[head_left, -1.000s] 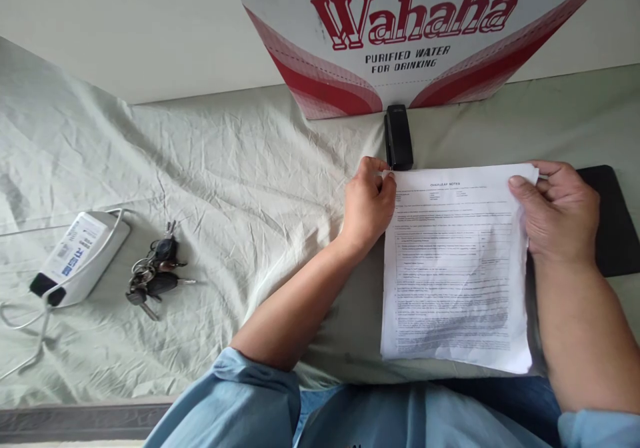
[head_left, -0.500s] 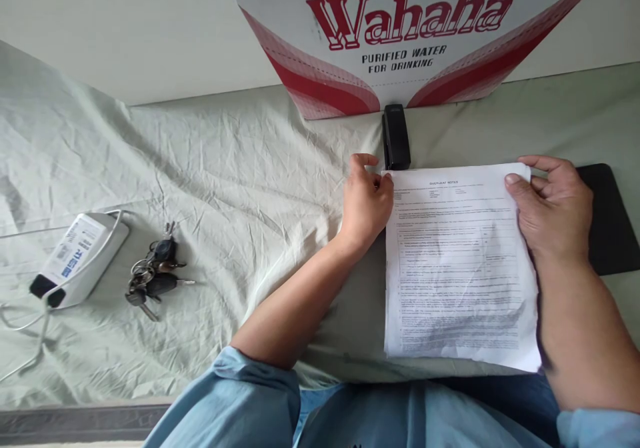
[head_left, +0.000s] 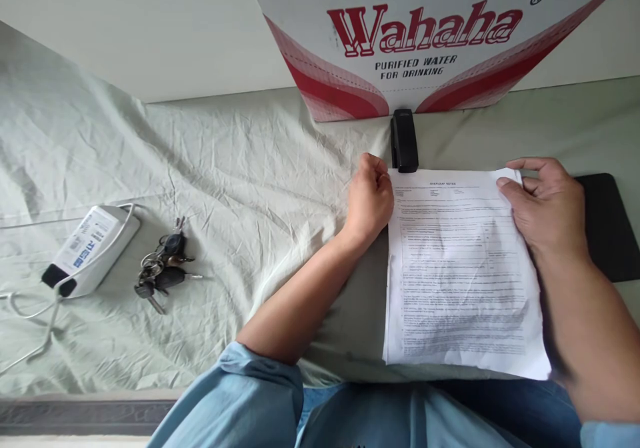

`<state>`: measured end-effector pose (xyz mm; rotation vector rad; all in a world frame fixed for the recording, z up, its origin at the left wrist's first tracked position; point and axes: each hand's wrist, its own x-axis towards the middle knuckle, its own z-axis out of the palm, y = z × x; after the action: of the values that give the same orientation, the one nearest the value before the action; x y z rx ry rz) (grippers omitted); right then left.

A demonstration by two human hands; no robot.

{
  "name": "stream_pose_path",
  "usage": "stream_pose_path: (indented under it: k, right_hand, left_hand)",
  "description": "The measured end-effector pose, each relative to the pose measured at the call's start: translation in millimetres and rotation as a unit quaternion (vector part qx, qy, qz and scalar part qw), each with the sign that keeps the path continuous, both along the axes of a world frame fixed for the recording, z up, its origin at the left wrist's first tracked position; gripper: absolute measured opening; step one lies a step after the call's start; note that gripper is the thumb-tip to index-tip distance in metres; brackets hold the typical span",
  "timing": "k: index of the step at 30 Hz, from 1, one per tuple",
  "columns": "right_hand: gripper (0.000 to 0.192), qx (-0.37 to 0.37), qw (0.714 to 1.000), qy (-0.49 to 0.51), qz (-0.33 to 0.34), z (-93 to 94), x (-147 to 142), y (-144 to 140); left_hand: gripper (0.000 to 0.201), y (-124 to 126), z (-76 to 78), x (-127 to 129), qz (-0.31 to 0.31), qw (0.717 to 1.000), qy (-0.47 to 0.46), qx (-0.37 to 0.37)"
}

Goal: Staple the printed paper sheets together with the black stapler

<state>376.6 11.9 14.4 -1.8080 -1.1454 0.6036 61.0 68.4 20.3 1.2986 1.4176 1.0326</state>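
Observation:
Printed sheets of paper (head_left: pixel 460 275), slightly creased and stacked, lie in front of me with the bottom edge near my body. My left hand (head_left: pixel 371 198) is closed at their upper left corner, its fingers curled in on the edge. At the upper right corner, my right hand (head_left: pixel 547 208) pinches the sheets, thumb on top and the other fingers behind. A black stapler (head_left: pixel 405 140) stands just beyond the top edge of the paper, close to my left hand.
A large Wahaha water carton (head_left: pixel 420 41) stands behind the stapler. A dark flat pad (head_left: pixel 607 228) lies right of my right hand. To the left are a bunch of keys (head_left: pixel 163 268) and a white box-shaped device with a cable (head_left: pixel 93 251). A wrinkled pale green cloth (head_left: pixel 225 168) covers the surface.
My left fingers have curled in closer on the paper's left corner. The right hand has shifted slightly left with the top edge of the sheets. The whole view has moved a little.

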Motion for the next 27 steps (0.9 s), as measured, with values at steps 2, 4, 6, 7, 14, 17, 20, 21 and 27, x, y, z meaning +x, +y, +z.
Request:
stream_pose_path:
  k: [2,4,6,7,14,17,20,21,27]
  right_hand:
    - [0.045,-0.005,1.0,-0.027,-0.013,0.6,-1,4]
    - [0.051,0.012,0.998,-0.056,-0.018,-0.1,-3,7]
    - [0.057,0.036,0.996,-0.074,-0.022,-2.0,-4,8]
    - [0.059,0.044,0.996,-0.076,-0.023,-3.2,-4,8]
    - [0.063,0.051,0.997,-0.056,-0.022,-8.2,-1,8]
    - [0.068,0.053,0.997,-0.056,-0.025,-8.9,-1,9]
    - [0.08,0.055,0.998,-0.035,-0.02,-6.0,-4,7]
    - [0.082,0.057,0.998,-0.031,-0.016,-3.8,-5,6]
    - [0.056,-0.014,0.999,-0.017,0.046,14.7,-1,-10]
  left_hand:
    - [0.042,-3,-3.6,-1,-0.007,1.0,0.011,0.026]
    - [0.037,-6,-9.1,-3,-0.011,0.997,0.037,0.062]
    - [0.035,-7,-15.5,-7,-0.014,0.989,0.074,0.126]
    - [0.039,-7,-18.5,-9,-0.019,0.982,0.094,0.165]
    - [0.071,-3,-19.3,-19,-0.119,0.941,0.204,0.242]
    - [0.079,-5,-12.6,-18,-0.121,0.937,0.242,0.22]
    - [0.084,-5,-12.4,-16,-0.119,0.939,0.24,0.213]
    - [0.084,-5,-14.4,-15,-0.12,0.942,0.229,0.214]
    - [0.063,1,-25.3,-17,-0.101,0.96,0.104,0.241]
